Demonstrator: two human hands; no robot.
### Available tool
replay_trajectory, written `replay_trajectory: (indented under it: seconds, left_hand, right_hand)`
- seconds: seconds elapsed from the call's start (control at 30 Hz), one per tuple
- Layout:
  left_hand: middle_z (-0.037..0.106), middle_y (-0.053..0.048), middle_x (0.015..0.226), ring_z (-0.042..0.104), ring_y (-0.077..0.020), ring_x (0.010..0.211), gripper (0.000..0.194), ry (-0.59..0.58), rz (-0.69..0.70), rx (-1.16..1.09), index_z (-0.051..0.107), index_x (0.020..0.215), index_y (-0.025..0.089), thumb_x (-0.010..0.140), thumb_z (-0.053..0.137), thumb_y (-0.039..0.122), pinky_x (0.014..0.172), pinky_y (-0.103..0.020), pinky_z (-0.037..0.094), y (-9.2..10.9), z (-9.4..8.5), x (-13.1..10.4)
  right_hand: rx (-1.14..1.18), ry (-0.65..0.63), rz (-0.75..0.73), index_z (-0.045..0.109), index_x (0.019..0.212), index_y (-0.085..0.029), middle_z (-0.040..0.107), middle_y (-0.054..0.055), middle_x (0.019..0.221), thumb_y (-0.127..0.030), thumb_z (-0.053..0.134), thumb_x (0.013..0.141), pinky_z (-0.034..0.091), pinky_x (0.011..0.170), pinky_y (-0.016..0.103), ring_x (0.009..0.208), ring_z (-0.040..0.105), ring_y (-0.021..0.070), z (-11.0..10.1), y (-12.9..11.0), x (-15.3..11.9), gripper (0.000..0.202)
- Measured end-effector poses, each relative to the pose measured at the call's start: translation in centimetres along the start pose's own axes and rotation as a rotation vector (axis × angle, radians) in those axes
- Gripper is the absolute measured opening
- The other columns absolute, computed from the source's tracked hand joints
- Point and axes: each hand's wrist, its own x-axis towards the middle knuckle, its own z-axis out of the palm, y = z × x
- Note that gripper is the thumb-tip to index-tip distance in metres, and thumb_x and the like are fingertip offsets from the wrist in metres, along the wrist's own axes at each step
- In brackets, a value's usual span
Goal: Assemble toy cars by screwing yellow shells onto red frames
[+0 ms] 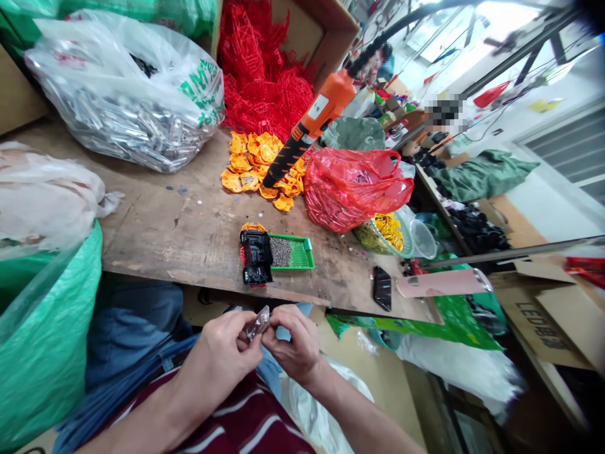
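Clear plastic piece (258, 323) sits just off the near edge of the tabletop (189, 252), clamped in the fingers of the left hand (225, 343); the right hand (297, 342) has its fingertips bunched at one end, whether gripping I cannot tell. Probably light, stiff, slick and somewhat brittle, it is best pinched gently by its edges.

Harsh white glare washes out the windows (428, 31) at 1 o'clock as soft, even light falls across the worktop (189, 233). Highlights glint off a clear plastic bag (118, 113) at 10 o'clock; wide-angle distortion stretches the soft-focus edges, with dark vignetting at 2 o'clock.
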Motion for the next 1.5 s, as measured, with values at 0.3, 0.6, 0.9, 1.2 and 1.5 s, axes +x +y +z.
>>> replay_trajectory:
  seconds: [0.3, 0.6, 0.9, 1.2, 1.5]
  left_hand:
    - [0.073, -0.003, 0.076, 0.067, -0.0128, 0.057, 0.022, 0.031, 0.069, 0.001, 0.071, 0.088, 0.017, 0.074, 0.056, 0.009, 0.055, -0.022, 0.06, 0.0, -0.3, -0.2]
    - [0.079, -0.007, 0.087, 0.074, -0.0171, 0.065, 0.023, -0.036, -0.088, -0.09, 0.071, 0.097, 0.015, 0.078, 0.059, 0.015, 0.064, -0.026, 0.063, 0.1, -0.4, -0.2]
    - [0.078, -0.001, 0.072, 0.073, -0.0168, 0.06, 0.022, -0.09, -0.289, -0.238, 0.073, 0.091, 0.016, 0.074, 0.06, 0.018, 0.055, -0.023, 0.06, 1.1, -0.7, 0.5]
    - [0.078, -0.002, 0.077, 0.073, -0.0173, 0.066, 0.022, -0.133, -0.363, -0.28, 0.07, 0.093, 0.016, 0.073, 0.062, 0.021, 0.062, -0.025, 0.061, 1.1, -0.7, 0.8]
    - [0.076, -0.002, 0.083, 0.072, -0.0191, 0.078, 0.021, -0.316, -0.43, -0.415, 0.069, 0.096, 0.017, 0.077, 0.059, 0.02, 0.071, -0.028, 0.057, 0.1, -1.2, 0.2]
  right_hand:
    - [0.873, -0.283, 1.068, 0.053, 0.066, -0.017, 0.045, -0.008, 0.047, -0.02, 0.065, 0.066, 0.033, 0.041, 0.02, 0.037, 0.037, 0.0048, -1.1, -3.0, 2.7, 0.013]
    - [0.665, -0.204, 0.919, 0.054, 0.065, -0.018, 0.05, -0.005, 0.051, -0.017, 0.063, 0.066, 0.035, 0.042, 0.021, 0.041, 0.041, 0.0068, -0.9, -3.1, 2.8, 0.008]
    - [0.074, -0.079, 0.106, 0.059, 0.074, -0.022, 0.062, 0.002, 0.069, -0.011, 0.056, 0.075, 0.048, 0.061, 0.028, 0.066, 0.058, 0.0157, -0.4, -1.3, 1.2, 0.012]
    - [0.571, -0.107, 0.832, 0.058, 0.07, -0.018, 0.058, -0.004, 0.06, -0.015, 0.062, 0.066, 0.04, 0.043, 0.019, 0.047, 0.049, 0.0076, 0.2, -2.5, 1.9, 0.006]
    - [0.356, -0.181, 0.56, 0.058, 0.069, -0.019, 0.059, -0.003, 0.063, -0.013, 0.059, 0.068, 0.044, 0.051, 0.021, 0.052, 0.052, 0.0091, -0.4, -3.0, 1.6, 0.006]
